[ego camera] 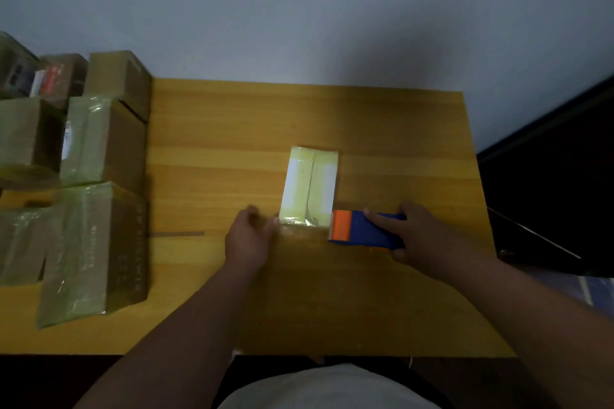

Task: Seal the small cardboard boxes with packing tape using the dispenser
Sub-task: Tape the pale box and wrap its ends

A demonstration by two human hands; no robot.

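Box (310,188) mid-table (216,129), taped top. Right hand (417,234) grips dispenser (363,230) at box's near right corner, forefinger straight along it. Left hand (249,237) pinches tape (300,232) at near left corner.

Wooden table (212,129) carried one small taped box (310,188) mid-top, blue/orange tape dispenser (365,231) at its near right corner, and stacked taped cardboard boxes (96,209) along left edge.
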